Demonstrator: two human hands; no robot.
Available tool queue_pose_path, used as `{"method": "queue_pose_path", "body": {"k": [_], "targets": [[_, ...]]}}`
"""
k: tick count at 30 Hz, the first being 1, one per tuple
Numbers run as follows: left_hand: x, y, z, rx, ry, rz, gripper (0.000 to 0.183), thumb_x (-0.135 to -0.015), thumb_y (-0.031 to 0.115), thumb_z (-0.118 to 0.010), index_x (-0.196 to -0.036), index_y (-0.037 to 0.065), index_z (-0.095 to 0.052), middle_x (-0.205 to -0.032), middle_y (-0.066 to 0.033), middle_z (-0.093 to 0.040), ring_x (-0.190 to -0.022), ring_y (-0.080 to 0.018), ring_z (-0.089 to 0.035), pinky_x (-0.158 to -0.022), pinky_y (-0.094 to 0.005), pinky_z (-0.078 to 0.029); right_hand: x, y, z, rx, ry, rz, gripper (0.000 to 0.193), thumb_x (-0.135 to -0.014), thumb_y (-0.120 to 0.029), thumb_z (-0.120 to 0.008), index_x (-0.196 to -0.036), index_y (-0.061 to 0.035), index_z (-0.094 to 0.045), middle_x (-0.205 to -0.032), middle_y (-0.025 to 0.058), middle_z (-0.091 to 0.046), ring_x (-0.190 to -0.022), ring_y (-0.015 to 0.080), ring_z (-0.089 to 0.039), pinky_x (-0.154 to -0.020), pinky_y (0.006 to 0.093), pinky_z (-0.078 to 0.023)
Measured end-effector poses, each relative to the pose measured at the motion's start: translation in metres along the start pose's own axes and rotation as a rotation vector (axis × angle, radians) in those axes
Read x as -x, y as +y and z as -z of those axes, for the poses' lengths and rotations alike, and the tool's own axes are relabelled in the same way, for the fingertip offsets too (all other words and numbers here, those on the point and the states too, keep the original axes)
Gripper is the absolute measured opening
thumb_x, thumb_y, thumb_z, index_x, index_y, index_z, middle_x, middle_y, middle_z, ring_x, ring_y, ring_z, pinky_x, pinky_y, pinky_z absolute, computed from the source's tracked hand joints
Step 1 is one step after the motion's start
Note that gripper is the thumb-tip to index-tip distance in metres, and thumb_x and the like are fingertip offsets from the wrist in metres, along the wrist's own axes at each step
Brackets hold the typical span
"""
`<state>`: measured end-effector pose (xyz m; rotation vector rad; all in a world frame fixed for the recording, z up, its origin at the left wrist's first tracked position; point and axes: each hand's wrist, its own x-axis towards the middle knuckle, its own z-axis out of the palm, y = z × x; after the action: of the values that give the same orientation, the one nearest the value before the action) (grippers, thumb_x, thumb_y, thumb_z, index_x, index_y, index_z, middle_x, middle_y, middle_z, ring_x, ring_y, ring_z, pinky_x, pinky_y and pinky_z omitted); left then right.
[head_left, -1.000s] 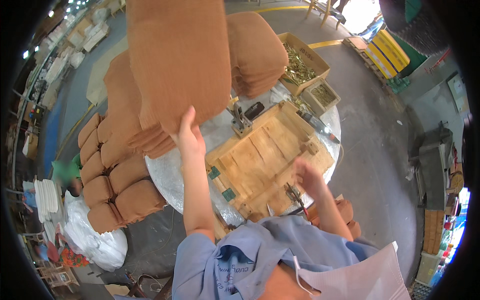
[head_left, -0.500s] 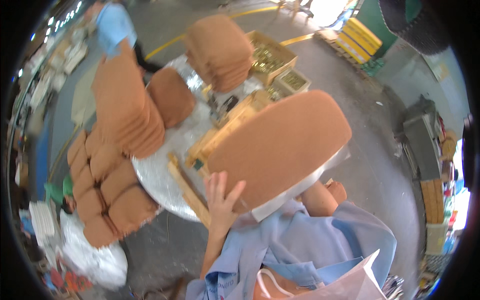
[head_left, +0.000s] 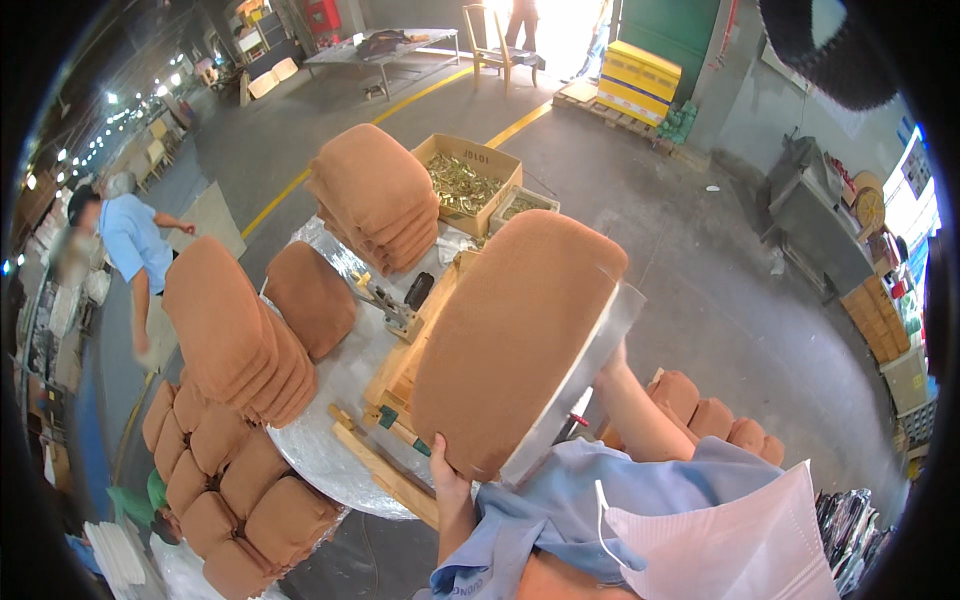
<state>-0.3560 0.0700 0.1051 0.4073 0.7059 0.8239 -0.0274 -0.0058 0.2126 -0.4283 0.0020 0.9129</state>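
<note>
A large rust-brown fabric-covered pad (head_left: 515,340) with rounded corners is held tilted in front of me, a flat grey-white strip (head_left: 575,380) showing along its right edge. At its lower left corner, my left hand (head_left: 450,468) is closed, thumb on the brown face and fingers behind. My right hand (head_left: 612,362) grips the right edge from beneath, its fingers mostly hidden by the strip. Beyond the pad lies a wooden jig (head_left: 425,340) with a metal clamp (head_left: 398,312) on a plastic-wrapped round table (head_left: 345,480).
Stacks of brown pads stand on the table's left (head_left: 235,335) and far side (head_left: 370,200). A cardboard box of brass-coloured hardware (head_left: 465,180) sits behind. More pads (head_left: 240,470) are piled at lower left. A person in blue (head_left: 138,240) is at far left.
The pad has swung steeper and a little left. My left hand has gone from spread fingers on its face to gripping its corner. The person in blue has moved left in view.
</note>
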Motion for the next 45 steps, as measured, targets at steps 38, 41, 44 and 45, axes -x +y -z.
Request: {"method": "queue_pose_path", "body": {"k": [38,41,44,45], "targets": [[-0.025,-0.018,0.054,-1.835,0.430,-0.441,0.033,-0.107,0.025,-0.056,-0.133,0.007,-0.065,-0.151,-0.0153,-0.061,-0.157,-0.0365,-0.038,-0.118,-0.0600,-0.042,-0.135,0.136,0.104,0.319,0.202,-0.649,0.058,-0.102,-0.030,-0.073,-0.150,-0.0052,-0.054,-0.148,0.0117,-0.063,-0.136,0.0323,-0.060,-0.115,0.0515,-0.048],[-0.031,-0.027,0.038,-1.862,0.518,-0.353,0.035,-0.108,0.027,-0.056,-0.134,0.007,-0.065,-0.152,-0.0160,-0.060,-0.158,-0.0368,-0.037,-0.119,-0.0648,-0.039,-0.144,0.120,0.113,0.440,0.119,-0.732,0.059,-0.103,-0.035,-0.073,-0.150,-0.0049,-0.054,-0.151,0.0111,-0.061,-0.137,0.0317,-0.059,-0.114,0.0503,-0.049],[-0.032,-0.043,0.032,-1.850,0.622,-0.306,0.040,-0.108,0.031,-0.056,-0.140,0.008,-0.063,-0.154,-0.0157,-0.058,-0.160,-0.0362,-0.034,-0.121,-0.0708,-0.034,-0.157,0.094,0.128,0.713,0.028,-0.890,0.058,-0.104,-0.040,-0.072,-0.147,-0.0032,-0.056,-0.146,0.0129,-0.064,-0.131,0.0306,-0.064,-0.109,0.0481,-0.054],[-0.034,-0.049,0.027,-1.837,0.666,-0.284,0.041,-0.108,0.031,-0.056,-0.142,0.009,-0.063,-0.155,-0.0155,-0.058,-0.160,-0.0360,-0.033,-0.121,-0.0712,-0.032,-0.166,0.083,0.133,0.819,-0.002,-0.955,0.058,-0.105,-0.042,-0.071,-0.146,-0.0025,-0.057,-0.143,0.0138,-0.066,-0.128,0.0300,-0.066,-0.107,0.0475,-0.056]]}}
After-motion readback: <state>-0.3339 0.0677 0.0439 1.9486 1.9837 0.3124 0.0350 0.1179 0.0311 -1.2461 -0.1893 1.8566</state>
